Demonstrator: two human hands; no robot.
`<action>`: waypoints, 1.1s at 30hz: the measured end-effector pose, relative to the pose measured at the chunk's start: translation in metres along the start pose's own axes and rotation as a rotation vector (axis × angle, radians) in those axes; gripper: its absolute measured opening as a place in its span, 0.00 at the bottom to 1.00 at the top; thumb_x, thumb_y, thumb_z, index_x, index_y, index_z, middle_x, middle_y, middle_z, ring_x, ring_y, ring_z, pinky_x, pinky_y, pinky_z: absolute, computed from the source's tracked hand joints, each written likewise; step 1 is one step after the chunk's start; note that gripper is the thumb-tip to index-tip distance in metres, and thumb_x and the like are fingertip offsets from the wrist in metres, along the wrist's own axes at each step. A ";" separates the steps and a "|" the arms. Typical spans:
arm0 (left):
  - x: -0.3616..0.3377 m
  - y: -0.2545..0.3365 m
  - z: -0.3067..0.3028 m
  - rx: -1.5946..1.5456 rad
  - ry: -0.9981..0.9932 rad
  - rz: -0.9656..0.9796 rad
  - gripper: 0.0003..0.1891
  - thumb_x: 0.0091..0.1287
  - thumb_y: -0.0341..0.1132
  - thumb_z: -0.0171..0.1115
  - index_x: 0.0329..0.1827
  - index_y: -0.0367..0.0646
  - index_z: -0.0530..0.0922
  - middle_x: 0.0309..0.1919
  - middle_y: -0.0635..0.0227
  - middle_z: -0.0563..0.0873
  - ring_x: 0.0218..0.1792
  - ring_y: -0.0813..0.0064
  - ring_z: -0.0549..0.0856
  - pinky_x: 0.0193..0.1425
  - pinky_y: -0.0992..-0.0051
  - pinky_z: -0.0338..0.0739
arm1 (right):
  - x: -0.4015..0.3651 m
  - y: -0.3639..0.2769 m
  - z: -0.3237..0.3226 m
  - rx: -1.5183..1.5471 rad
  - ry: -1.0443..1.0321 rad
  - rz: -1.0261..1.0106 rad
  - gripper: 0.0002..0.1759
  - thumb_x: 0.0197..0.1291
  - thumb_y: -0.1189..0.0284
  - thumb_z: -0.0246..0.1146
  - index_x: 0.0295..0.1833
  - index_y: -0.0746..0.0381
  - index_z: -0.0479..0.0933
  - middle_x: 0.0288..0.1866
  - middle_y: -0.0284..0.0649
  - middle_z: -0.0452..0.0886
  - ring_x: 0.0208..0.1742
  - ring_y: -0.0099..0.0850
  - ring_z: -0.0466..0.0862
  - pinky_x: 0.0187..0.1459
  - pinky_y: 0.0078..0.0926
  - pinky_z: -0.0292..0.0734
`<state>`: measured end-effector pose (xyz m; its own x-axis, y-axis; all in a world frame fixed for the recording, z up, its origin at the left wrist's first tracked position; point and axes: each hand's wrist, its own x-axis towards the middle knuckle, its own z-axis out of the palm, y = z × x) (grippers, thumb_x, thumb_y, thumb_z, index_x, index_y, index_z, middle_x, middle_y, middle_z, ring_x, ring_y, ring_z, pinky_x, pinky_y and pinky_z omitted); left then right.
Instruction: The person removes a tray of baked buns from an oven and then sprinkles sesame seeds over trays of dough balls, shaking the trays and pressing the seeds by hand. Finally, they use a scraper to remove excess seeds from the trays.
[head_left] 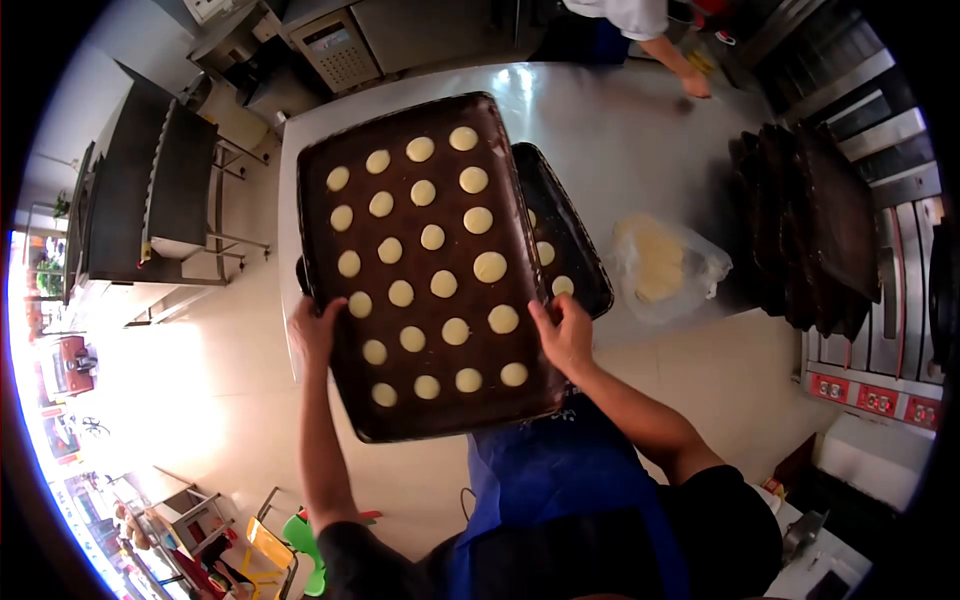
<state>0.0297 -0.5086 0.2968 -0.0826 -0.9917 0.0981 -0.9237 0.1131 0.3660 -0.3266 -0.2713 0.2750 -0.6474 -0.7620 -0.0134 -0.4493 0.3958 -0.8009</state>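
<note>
A large dark baking tray [400, 310] is held up in front of me, tilted a little, with rows of pale round dough pieces [443, 284] on it. On its left edge my left hand [314, 330] is closed, thumb over the rim. My right hand [565, 335] grips the opposite edge, its thumb on top. Fingers under the tray are hidden. Below and to the right, a second dark tray [590, 255] lies on the metal table, partly covered by the held one; a few dough rounds [562, 285] show on it.
On the steel table [590, 130] lies a clear plastic bag [660, 265] with pale dough inside. Stacked dark trays [810, 230] stand at the right, beside ovens [875, 395]. Across the table, another person's hand [695, 85] reaches over the surface. Metal racks [180, 180] stand at the left.
</note>
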 end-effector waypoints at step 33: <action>-0.272 0.331 0.081 -0.640 -0.579 0.064 0.17 0.66 0.30 0.73 0.58 0.40 0.85 0.29 0.64 0.86 0.29 0.77 0.83 0.36 0.77 0.77 | 0.173 0.240 -0.132 -0.732 -0.320 -0.649 0.39 0.63 0.53 0.68 0.75 0.60 0.67 0.72 0.56 0.72 0.72 0.55 0.71 0.72 0.53 0.67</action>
<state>-0.2841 -0.2066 0.3162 -0.4657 -0.8372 -0.2869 -0.5366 0.0093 0.8438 -0.6275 -0.2405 0.1595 0.0000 -0.9989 0.0473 -0.9886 -0.0071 -0.1506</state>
